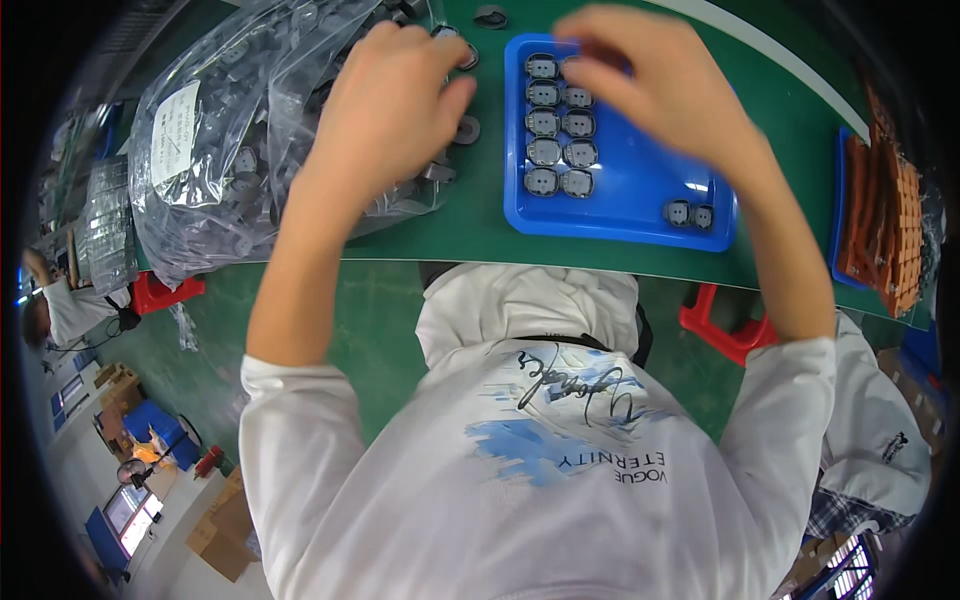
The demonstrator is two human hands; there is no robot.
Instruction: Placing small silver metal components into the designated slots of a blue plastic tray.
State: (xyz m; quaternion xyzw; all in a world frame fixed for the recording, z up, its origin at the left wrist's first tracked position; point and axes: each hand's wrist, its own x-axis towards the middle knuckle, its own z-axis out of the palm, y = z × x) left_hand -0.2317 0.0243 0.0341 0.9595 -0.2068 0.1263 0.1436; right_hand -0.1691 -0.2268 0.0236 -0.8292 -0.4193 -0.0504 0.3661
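Observation:
My left hand [395, 105] reaches over the mouth of a clear plastic bag [225, 130] full of small grey plastic parts. Its thumb and index finger are apart, and the other fingers curl out of sight. Right at the index fingertip is a grey part [462, 48]; no grip on it shows. Over a blue tray [640, 215], my right hand [650, 85] is slightly blurred, thumb and index finger spread. Its thumb tip comes close to a part in the far row. Grey parts [542, 122] stand in two columns along the tray's left side.
Two more grey parts [690, 214] sit in the tray's near right corner. Loose parts lie on the green table [480, 220] between bag and tray, one [490, 15] farther back. Stacked orange-brown pieces [885, 220] fill another blue tray at right. Red stools [730, 335] stand below the table edge.

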